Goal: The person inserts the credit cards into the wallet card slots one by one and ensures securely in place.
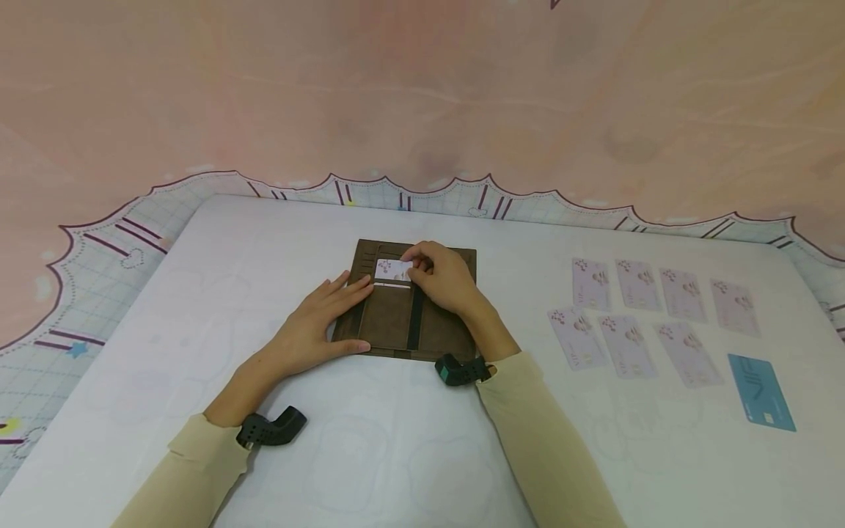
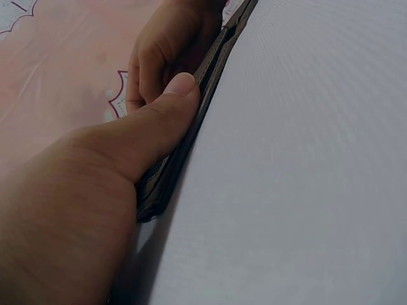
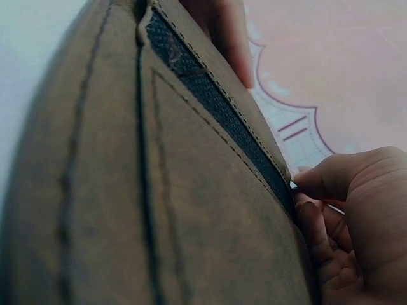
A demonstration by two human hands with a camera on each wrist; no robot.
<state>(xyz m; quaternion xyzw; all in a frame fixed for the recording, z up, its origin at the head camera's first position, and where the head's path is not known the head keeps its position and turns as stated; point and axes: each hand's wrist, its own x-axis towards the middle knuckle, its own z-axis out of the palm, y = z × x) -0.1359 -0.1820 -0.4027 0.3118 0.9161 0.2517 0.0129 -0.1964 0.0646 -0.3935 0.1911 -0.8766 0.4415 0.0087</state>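
A brown wallet [image 1: 386, 323] lies unfolded on the white table. My left hand [image 1: 317, 319] rests on its left side, fingers extended over the wallet and thumb along the near edge. Between thumb and fingers, my right hand [image 1: 445, 279] pinches the right end of a white floral card [image 1: 389, 269] at the wallet's upper middle. Part of that card is hidden under the fingers. In the left wrist view the left thumb [image 2: 162, 114] presses on the wallet's edge. The right wrist view shows the right hand [image 3: 362, 216] beside the wallet's stitched pocket [image 3: 203, 171].
Several pale floral cards [image 1: 590, 284] lie in two rows on the right of the table [image 1: 396, 455]. A blue card [image 1: 762, 392] lies nearer, at the far right. Patterned cloth [image 1: 422, 95] hangs beyond the table's back edge.
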